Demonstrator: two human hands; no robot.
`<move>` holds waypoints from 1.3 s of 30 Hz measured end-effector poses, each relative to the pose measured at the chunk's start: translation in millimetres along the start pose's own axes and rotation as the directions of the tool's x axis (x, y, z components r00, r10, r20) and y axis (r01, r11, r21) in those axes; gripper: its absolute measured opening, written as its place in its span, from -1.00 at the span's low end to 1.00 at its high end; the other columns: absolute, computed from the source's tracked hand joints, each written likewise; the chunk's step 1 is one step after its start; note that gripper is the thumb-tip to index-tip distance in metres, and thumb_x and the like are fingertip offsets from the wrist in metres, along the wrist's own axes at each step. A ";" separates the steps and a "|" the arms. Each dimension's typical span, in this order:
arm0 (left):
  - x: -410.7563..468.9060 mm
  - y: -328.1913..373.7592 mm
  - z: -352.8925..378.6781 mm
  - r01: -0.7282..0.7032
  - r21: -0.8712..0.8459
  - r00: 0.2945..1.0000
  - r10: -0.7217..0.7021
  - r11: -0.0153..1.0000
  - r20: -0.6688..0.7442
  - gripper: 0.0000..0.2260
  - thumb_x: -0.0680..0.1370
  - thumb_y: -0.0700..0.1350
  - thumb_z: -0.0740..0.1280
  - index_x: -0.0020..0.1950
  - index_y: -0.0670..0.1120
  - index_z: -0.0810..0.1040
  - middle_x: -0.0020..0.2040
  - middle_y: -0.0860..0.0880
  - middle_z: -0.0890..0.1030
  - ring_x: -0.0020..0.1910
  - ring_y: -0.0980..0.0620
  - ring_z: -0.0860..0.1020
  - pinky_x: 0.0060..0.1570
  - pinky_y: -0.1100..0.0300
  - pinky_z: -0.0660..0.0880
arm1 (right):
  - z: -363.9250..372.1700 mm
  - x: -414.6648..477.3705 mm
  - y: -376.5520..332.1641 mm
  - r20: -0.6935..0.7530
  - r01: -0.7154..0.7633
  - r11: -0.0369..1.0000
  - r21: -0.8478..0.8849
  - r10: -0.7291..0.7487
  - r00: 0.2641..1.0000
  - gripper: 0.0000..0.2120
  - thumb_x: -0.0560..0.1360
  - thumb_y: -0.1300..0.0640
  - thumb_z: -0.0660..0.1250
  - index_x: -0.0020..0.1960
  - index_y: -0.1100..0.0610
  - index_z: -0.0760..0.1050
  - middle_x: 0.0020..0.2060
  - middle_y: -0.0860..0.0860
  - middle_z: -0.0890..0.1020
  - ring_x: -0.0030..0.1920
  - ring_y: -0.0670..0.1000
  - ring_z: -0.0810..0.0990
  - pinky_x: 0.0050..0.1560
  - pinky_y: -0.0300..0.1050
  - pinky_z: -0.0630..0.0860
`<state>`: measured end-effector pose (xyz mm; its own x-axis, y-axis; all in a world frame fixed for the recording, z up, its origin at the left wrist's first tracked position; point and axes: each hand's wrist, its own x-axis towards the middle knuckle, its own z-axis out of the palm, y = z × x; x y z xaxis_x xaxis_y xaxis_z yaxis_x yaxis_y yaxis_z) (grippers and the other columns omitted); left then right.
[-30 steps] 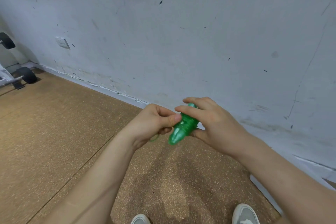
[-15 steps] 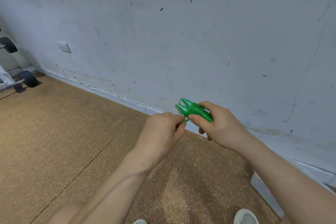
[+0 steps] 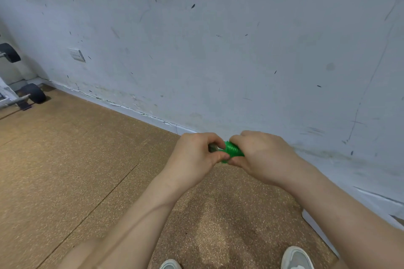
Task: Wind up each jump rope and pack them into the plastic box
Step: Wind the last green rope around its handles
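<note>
At six o'clock in the view, nearest to us, the toes of our two shoes, the left shoe (image 3: 170, 264) and the right shoe (image 3: 296, 257), are resting on the brown speckled floor (image 3: 65, 170). At about four o'clock a white box edge (image 3: 314, 228) is lying on the floor just beside the right shoe, most of it cut off by our right forearm, so we cannot tell what is in it. Both our bare forearms are reaching forward and meeting just right of the centre. There our right hand (image 3: 262, 155) is gripping the green jump rope (image 3: 232, 151), fingers over the top and thumb beneath its ribbed handles, while our left hand (image 3: 192, 159) is pinching the rope's left end with curled fingers and thumb. The rope is being held in the air above the floor, the two hands touching round it. Beyond the hands, the scuffed grey wall (image 3: 218, 50) is filling the view from ten to three o'clock, with a wall socket (image 3: 77, 54) at ten o'clock. At nine o'clock, far off, a piece of gym equipment with a black wheel (image 3: 33, 93) is standing by the wall.
</note>
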<state>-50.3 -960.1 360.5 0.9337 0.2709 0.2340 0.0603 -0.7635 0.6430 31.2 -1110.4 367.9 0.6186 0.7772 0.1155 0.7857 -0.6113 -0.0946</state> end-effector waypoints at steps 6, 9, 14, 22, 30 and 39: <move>1.5 0.4 3.5 0.080 -0.076 0.993 -0.073 0.994 0.092 -0.96 0.40 -0.07 0.50 -0.24 0.06 0.69 -0.46 0.10 0.59 -0.42 0.14 0.53 -0.28 0.13 0.54 | 12.8 -0.4 -1.7 0.070 -0.073 0.966 0.249 0.057 0.996 -0.57 0.35 -0.35 0.33 -0.17 0.02 0.41 -0.30 -0.09 0.46 -0.18 0.01 0.49 -0.27 -0.10 0.35; 0.0 2.0 1.3 0.080 -0.115 0.979 -0.056 0.990 0.198 -0.91 0.48 -0.15 0.42 -0.16 0.01 0.69 -0.35 -0.01 0.66 -0.34 0.08 0.61 -0.15 0.08 0.58 | 11.5 -0.2 1.3 0.047 -0.100 0.966 0.237 0.091 0.995 -0.53 0.32 -0.39 0.34 -0.15 0.02 0.46 -0.29 -0.06 0.51 -0.19 0.02 0.49 -0.25 -0.05 0.41; -0.7 7.0 -9.3 -0.050 0.114 0.989 0.033 0.992 0.144 -0.94 0.47 -0.09 0.42 -0.12 0.04 0.70 -0.35 0.03 0.62 -0.31 0.06 0.55 -0.23 0.14 0.48 | 7.8 0.6 -4.6 -0.059 -0.065 0.994 0.091 0.071 0.996 -0.60 0.42 -0.34 0.27 -0.05 -0.02 0.47 -0.16 -0.08 0.55 -0.06 0.02 0.53 -0.23 -0.10 0.37; 0.4 7.6 -4.4 0.149 -0.276 0.989 -0.145 0.950 0.034 -0.93 0.42 -0.13 0.49 -0.25 0.01 0.67 -0.47 -0.01 0.60 -0.48 0.10 0.52 -0.34 0.17 0.49 | -0.4 -1.4 -8.0 -0.142 -0.030 1.000 -0.006 0.029 0.989 -0.61 0.44 -0.35 0.23 0.03 -0.05 0.42 -0.10 -0.11 0.56 0.01 -0.02 0.56 -0.07 -0.05 0.28; -1.4 11.9 -9.8 0.221 -0.586 0.974 -0.145 0.780 0.174 -0.85 0.36 -0.38 0.48 -0.17 -0.17 0.68 -0.22 -0.20 0.69 -0.25 -0.03 0.63 -0.12 0.17 0.61 | -2.5 -0.9 -5.2 0.049 -0.288 0.850 0.441 0.297 0.953 -0.60 0.32 -0.23 0.42 -0.14 0.05 0.41 -0.23 -0.04 0.55 -0.18 0.00 0.54 -0.24 -0.08 0.44; -1.8 22.7 -5.0 0.125 -0.606 0.990 -0.137 0.785 0.027 -0.82 0.33 -0.32 0.53 -0.17 -0.09 0.65 -0.35 -0.01 0.54 -0.34 0.11 0.46 -0.23 0.20 0.49 | 5.3 0.1 -11.5 0.008 -0.206 0.530 0.823 0.351 0.936 -0.71 0.21 -0.02 0.43 -0.16 0.02 0.42 -0.35 0.03 0.67 -0.30 0.12 0.65 -0.27 0.20 0.61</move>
<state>-52.4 -975.0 378.3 0.9257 0.3574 0.1241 -0.0498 -0.2101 0.9764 22.2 -1102.4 363.7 0.8547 0.5148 0.0666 0.2865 -0.3609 -0.8875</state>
